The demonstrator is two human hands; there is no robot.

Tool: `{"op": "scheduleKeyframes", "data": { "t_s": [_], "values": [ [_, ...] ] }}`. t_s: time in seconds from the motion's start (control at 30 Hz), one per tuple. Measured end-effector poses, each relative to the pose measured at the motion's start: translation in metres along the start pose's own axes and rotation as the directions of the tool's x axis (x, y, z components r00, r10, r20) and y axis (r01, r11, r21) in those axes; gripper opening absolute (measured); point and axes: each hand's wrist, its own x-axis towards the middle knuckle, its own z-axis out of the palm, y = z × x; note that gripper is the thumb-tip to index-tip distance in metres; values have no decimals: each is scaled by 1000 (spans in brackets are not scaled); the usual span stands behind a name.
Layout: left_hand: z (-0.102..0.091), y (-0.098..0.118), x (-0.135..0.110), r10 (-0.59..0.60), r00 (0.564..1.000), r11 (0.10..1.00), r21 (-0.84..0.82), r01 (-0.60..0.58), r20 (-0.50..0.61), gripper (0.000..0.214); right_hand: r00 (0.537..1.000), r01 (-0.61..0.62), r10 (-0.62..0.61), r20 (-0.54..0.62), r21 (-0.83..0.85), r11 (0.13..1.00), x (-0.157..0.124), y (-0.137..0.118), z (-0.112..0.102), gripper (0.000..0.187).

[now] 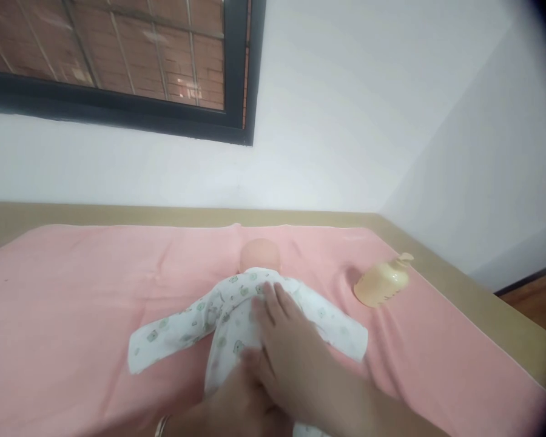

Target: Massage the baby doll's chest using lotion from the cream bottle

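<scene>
A baby doll with a smooth bald head lies in the middle, its face not visible. It wears a white long-sleeved suit with small green prints, both sleeves spread outward. My right hand rests flat on the torso, fingers stretched out and close together. Lower down, my left hand is against the right hand near the palm and wrist. Its thumb shows, but its other fingers are hidden or blurred. A bracelet circles the left wrist. The suit's lower part is mostly covered by my hands and forearms.
A pink blanket with shallow creases lies under the doll, over a tan surface. A pale yellow bottle with marks along its side lies at the right. Behind are a white wall and a dark-framed window.
</scene>
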Motion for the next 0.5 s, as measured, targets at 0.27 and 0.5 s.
{"op": "scheduleKeyframes", "data": {
  "t_s": [0.27, 0.5],
  "values": [
    [-18, 1, 14, 52, 998, 998, -46, -51, 34, 29, 985, 167, -168, 28, 23, 986, 29, 14, -5, 46],
    [-10, 0, 6, 0, 993, 1000, 5, 1, -117, 26, 983, 140, -151, 107, 104, 985, -3, -9, -19, 50]
  ]
}}
